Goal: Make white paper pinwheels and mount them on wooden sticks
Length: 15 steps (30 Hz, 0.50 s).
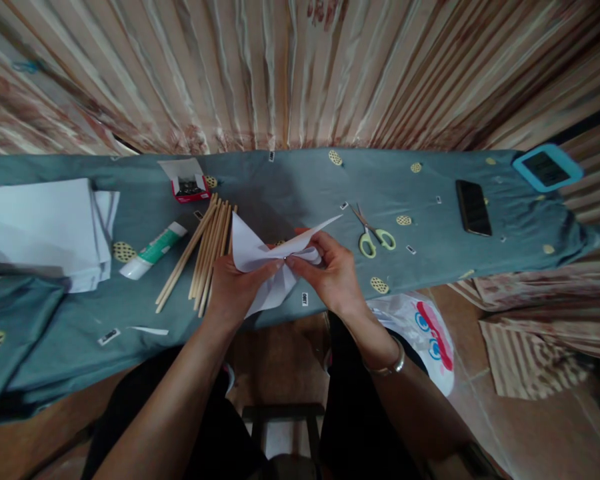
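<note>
A: In the head view, where is the folded white paper?
B: Between the person's hands, over the near edge of the blue-green cloth, just right of the wooden sticks.
A: Which way does it point?
B: Several ways: one corner goes up and left, a slimmer one up and right, and a flap hangs toward the person. Its longest visible stretch slants from lower left to upper right.
A: And the hands?
B: The left hand grips the paper, thumb pressed near its middle, fingers partly hidden. The right hand pinches it, thumb tip meeting the other's beside a tiny shiny dot.
A: Any containers?
B: A small red box, flap up, holds dark pieces too small to identify. A green-and-white tube lies near it; its contents are hidden.
</note>
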Each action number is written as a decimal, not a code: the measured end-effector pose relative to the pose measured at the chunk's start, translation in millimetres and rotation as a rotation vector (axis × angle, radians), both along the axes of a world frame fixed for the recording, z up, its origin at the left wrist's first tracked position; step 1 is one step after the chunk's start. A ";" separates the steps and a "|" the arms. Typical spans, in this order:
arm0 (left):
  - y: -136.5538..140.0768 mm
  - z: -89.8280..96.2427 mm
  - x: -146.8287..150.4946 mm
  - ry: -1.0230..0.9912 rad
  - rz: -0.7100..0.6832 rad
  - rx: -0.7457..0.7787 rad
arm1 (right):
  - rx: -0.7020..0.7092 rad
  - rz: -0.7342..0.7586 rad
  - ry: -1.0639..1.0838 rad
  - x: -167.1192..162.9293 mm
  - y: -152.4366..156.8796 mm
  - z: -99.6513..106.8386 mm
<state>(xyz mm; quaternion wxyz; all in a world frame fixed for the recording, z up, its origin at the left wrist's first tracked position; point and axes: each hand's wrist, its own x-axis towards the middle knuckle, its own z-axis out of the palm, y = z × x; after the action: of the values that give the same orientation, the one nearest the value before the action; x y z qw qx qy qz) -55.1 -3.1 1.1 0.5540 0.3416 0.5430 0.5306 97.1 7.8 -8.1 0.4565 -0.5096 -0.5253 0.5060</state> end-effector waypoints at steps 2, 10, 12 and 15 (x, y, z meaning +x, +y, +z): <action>-0.4 -2.1 -0.4 -0.034 -0.008 -0.021 | 0.007 -0.005 -0.028 0.2 -0.5 -0.3; -2.4 -10.4 -2.5 -0.038 -0.022 -0.031 | 0.000 -0.003 -0.086 3.3 -2.4 -1.0; -3.5 -11.1 -3.0 -0.043 -0.016 -0.030 | 0.008 0.007 -0.079 4.2 -2.7 0.7; -5.3 -12.2 -3.0 -0.043 -0.021 -0.033 | 0.010 0.022 -0.081 5.2 -3.3 2.8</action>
<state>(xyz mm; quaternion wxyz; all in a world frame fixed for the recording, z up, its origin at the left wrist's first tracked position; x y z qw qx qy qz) -58.1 -8.4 -11.1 0.5765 0.3266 0.5359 0.5232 102.2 4.5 -5.3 0.4318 -0.5216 -0.5515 0.4872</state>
